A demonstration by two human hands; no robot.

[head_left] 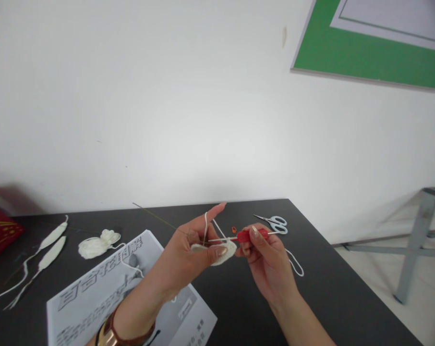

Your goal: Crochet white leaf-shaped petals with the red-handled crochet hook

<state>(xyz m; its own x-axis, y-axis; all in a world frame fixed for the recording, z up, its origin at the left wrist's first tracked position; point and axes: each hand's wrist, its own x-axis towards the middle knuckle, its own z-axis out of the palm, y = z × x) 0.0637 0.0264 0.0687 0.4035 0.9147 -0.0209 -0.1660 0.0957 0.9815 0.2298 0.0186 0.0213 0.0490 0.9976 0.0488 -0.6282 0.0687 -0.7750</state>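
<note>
My left hand (199, 245) pinches a small white crocheted piece (223, 253) between thumb and fingers. Its index finger is raised, with white yarn (206, 223) looped over it and running down to the piece. A thin wire (154, 217) sticks out leftward past this hand. In my right hand (266, 254) is a crochet hook (244, 235) with a red grip, held between thumb and fingers. The hook's metal shaft reaches left to the crocheted piece, at its upper edge. Whether the tip is inside a stitch is too small to tell.
Behind the right hand lie scissors (277, 223) and an orange stitch marker (234, 229). A printed sheet (95, 288) lies under the left forearm. To the left are a white yarn bundle (95, 246), two white crocheted petals (52, 250) and a red object (1, 230). A stool (415, 245) stands right.
</note>
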